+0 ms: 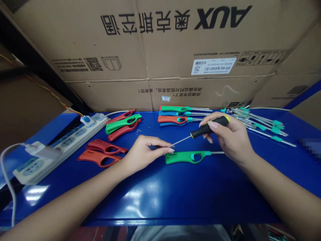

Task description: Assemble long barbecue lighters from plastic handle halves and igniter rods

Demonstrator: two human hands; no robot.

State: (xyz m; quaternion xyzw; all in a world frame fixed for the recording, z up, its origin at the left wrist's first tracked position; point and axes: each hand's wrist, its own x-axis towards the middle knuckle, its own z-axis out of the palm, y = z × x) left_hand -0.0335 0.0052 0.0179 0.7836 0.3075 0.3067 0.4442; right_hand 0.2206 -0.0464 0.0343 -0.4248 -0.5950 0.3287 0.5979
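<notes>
In my right hand (229, 135) is a screwdriver (209, 127) with a black and yellow handle, its thin shaft slanting down to the left. My left hand (147, 152) is closed in a pinch of thumb and forefinger right at the screwdriver's tip; whatever sits between the fingertips is too small to make out. Just below the tip, a green gas lighter (179, 158) lies flat on the blue table, its metal tube pointing right and a teal trigger in its loop. The left thumb is close to the lighter's rear end. Several tiny screws (138, 131) lie behind my left hand.
Red handle shells (100, 157) and green shells (122, 124) lie on the left beside a white power strip (67, 142). Lighters (173, 119) are grouped at the back. Metal tubes with teal parts (260, 125) are piled at right. A cardboard wall (150, 67) stands behind.
</notes>
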